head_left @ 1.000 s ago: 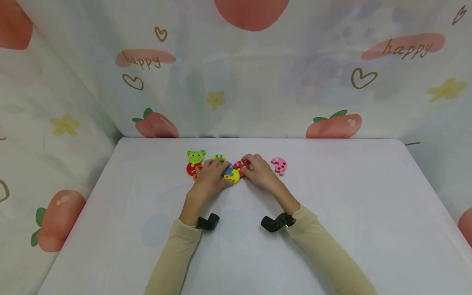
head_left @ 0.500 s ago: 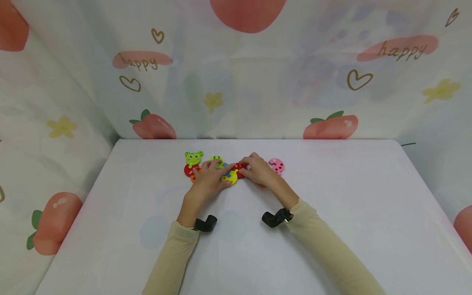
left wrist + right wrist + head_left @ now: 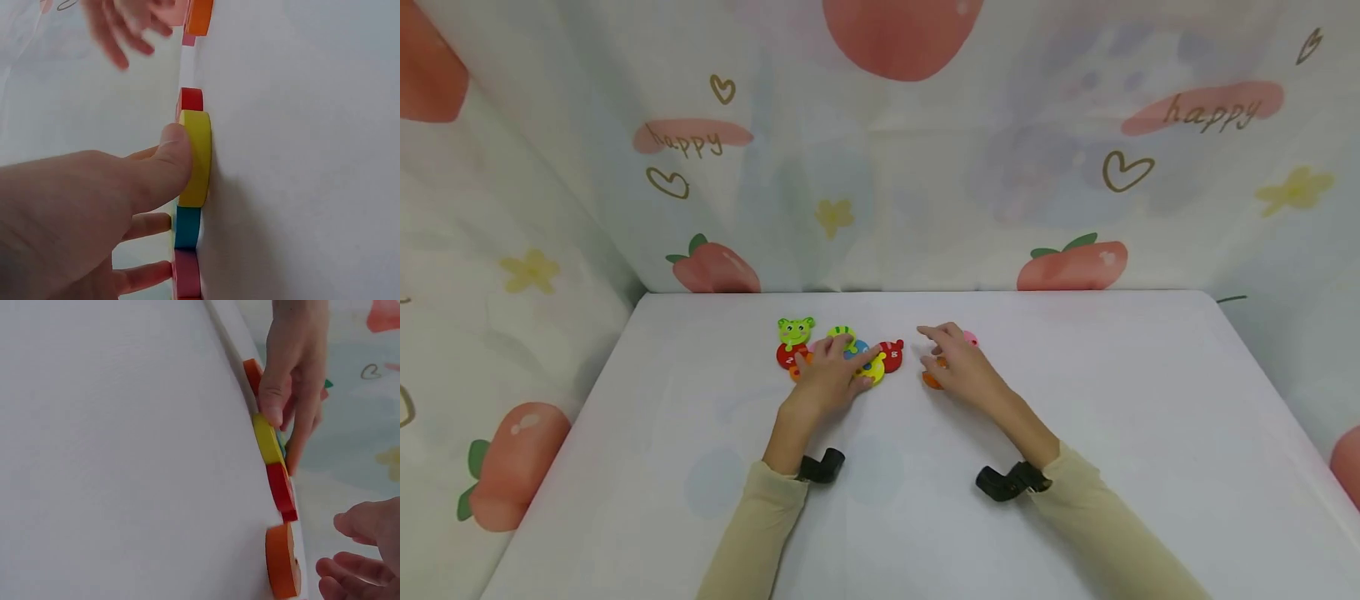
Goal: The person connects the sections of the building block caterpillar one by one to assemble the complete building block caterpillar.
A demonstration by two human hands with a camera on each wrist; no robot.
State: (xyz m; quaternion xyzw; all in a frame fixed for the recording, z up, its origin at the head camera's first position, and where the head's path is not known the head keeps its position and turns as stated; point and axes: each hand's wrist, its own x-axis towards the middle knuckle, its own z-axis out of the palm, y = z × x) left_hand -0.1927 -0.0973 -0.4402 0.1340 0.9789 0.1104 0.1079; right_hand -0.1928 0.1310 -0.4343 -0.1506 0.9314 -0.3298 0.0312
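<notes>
Over a chain of flat caterpillar puzzle pieces, my left hand [image 3: 823, 377] spreads its fingers. Its thumb presses the near edge of the yellow piece [image 3: 201, 159], and other fingertips rest along the pieces behind. The chain runs from a green face piece [image 3: 794, 331] through a red piece marked 2 [image 3: 786, 357] to a red piece marked 8 [image 3: 892, 357] beside the yellow one. My right hand [image 3: 967, 368] hovers with loose fingers over a separate orange piece [image 3: 280, 562], partly hiding it. Nothing shows in its grasp. A pink piece [image 3: 972, 337] peeks out behind that hand.
A blue piece [image 3: 858, 348] and a green striped piece [image 3: 841, 334] lie partly under my left fingers. The white tabletop [image 3: 880, 517] ends at a patterned cloth backdrop [image 3: 895, 217]. Each wrist wears a black camera mount [image 3: 1011, 483].
My right hand has let go of the red piece marked 8 and moved right, over the orange piece. My left index finger has stretched out toward the red piece; the left hand stays on the chain.
</notes>
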